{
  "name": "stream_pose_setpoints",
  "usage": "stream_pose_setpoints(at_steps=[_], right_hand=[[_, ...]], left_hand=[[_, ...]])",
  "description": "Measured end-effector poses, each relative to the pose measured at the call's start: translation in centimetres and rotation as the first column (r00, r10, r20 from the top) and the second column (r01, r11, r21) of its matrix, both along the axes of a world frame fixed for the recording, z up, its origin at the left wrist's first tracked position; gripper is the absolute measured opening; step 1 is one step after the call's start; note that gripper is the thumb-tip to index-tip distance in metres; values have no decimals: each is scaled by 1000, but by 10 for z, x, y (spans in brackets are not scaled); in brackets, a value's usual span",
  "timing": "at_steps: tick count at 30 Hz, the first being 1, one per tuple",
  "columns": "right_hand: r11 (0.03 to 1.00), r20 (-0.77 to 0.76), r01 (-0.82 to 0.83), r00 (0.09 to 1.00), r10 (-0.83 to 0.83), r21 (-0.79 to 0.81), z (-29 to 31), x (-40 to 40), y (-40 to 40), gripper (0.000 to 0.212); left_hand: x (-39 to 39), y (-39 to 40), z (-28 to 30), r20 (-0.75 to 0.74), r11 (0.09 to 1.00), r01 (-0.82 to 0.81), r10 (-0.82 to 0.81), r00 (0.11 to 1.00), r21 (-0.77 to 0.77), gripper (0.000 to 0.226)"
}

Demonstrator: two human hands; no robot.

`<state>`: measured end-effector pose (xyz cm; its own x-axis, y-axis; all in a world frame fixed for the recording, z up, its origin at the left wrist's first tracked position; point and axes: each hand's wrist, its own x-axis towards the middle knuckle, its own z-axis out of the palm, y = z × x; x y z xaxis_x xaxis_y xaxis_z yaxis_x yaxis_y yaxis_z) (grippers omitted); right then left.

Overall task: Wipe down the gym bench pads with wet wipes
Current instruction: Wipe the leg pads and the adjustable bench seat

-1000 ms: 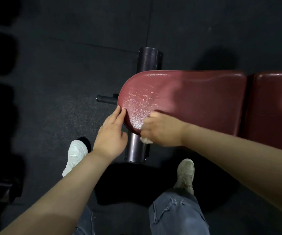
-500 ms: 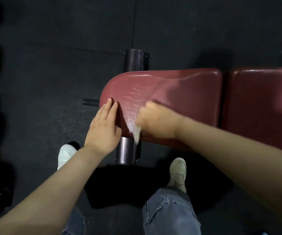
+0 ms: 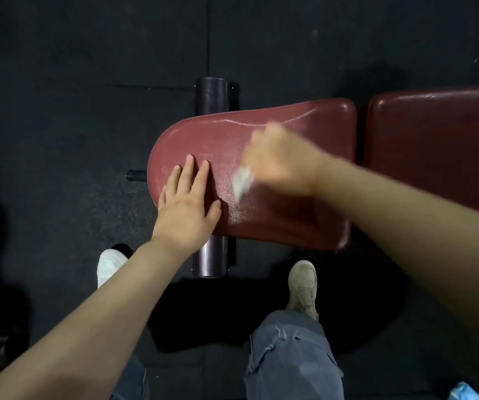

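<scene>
Your left hand's (image 3: 186, 212) fingers lie straight and together, flat on the rounded dark-red vinyl seat pad (image 3: 284, 215); your blurred right hand (image 3: 281, 160) pinches a white wet wipe (image 3: 241, 180) against that pad.

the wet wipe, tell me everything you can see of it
The wet wipe is a small, crumpled white scrap, motion-blurred, so its texture cannot be made out. Only one end shows, trailing out below the right hand, which grips the rest. It lies over the top of the dark red seat pad, just right of the left hand, which lies flat on that pad. Whether it touches the pad cannot be told.
</scene>
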<state>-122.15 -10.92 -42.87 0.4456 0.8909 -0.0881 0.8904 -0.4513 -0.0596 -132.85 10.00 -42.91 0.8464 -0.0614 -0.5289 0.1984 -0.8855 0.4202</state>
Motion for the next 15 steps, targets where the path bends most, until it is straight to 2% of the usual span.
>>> stream_pose_setpoints(at_steps=[1, 2, 4, 5, 7, 10, 11, 13, 15], right_hand=[[986, 78, 165, 983, -166, 21, -1, 25, 1, 15], [946, 95, 319, 941, -324, 62, -1, 40, 1, 14], [858, 20, 501, 862, -506, 116, -1, 26, 8, 11], [868, -20, 485, 874, -486, 106, 0, 3, 11, 13], [953, -71, 302, 952, -299, 33, 9, -55, 5, 27], [998, -261, 19, 965, -5, 52, 20, -96, -21, 10], [997, -240, -45, 969, 57, 55, 21, -81, -29, 12], [998, -18, -29, 999, 30, 60, 13, -29, -35, 16], [973, 158, 209, 962, -222, 98, 11, 27, -40, 14]], left_hand=[[0, -3, -1, -17, 1000, -1, 1, 1000, 22, 74], [-1, -5, -1, -22, 999, 1, 0, 1000, 38, 75], [-1, -5, -1, -24, 999, 5, -4, 1000, 45, 74], [0, -4, 1, -31, 999, 9, -8, 999, 46, 74], [2, -3, 3, -54, 998, 24, -21, 998, 57, 74], [6, -7, 8, -94, 998, 21, -15, 995, 67, 76], [8, -10, 9, -107, 998, 4, 3, 994, 66, 76], [11, -17, 11, -106, 997, -36, 43, 993, 70, 76], [11, -25, 11, -70, 993, -79, 85, 994, 89, 76]])
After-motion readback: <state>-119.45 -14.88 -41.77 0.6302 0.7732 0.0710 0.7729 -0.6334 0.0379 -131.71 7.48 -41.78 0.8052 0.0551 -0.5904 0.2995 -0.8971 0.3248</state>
